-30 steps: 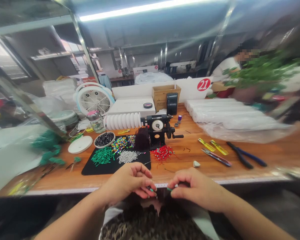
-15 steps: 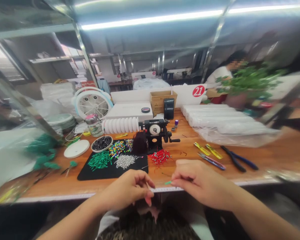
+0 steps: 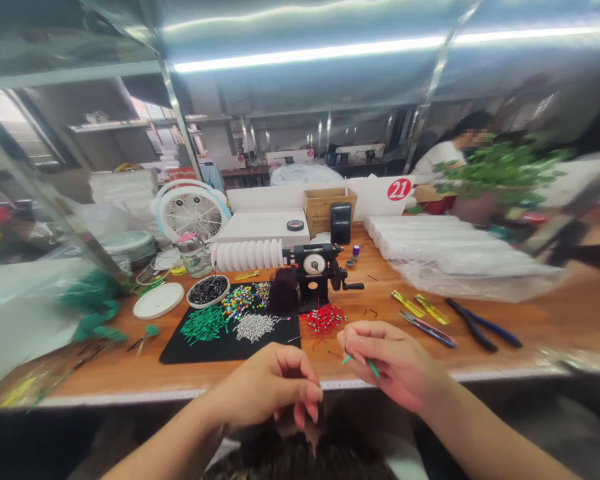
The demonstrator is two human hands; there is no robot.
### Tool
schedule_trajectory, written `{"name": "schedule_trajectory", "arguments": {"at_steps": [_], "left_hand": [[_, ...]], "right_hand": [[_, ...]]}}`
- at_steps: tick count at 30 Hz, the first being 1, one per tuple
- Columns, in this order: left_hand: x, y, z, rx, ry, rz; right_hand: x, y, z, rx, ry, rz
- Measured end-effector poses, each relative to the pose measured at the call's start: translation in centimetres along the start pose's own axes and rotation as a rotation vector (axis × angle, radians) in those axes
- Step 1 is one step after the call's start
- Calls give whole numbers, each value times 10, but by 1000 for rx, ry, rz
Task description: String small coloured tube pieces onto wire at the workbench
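Handling green pieces [image 3: 373, 368], seemingly; pinched by right hand [image 3: 397, 360], left hand [image 3: 275, 383] curled, hold unclear; steady grip likely needed

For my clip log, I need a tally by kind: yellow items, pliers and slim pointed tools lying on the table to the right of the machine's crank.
Yellow items: 2
Pliers: 1
Slim pointed tool: 1
Total: 4

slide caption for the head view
Right hand holding green pieces, left hand beside it, before a black mat and a cranked machine.
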State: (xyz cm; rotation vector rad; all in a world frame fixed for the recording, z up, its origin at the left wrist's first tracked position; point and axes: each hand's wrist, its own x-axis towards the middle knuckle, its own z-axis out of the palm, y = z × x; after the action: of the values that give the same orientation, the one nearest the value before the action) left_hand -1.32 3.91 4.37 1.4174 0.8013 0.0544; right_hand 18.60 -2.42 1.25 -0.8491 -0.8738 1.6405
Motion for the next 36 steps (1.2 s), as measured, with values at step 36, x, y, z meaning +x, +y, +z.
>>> {"name": "schedule_trajectory", "arguments": {"at_steps": [36], "left_hand": [[8,-11,-11,-174,53,-73]], "right_hand": [[15,10,-14,239,240,-59]]}}
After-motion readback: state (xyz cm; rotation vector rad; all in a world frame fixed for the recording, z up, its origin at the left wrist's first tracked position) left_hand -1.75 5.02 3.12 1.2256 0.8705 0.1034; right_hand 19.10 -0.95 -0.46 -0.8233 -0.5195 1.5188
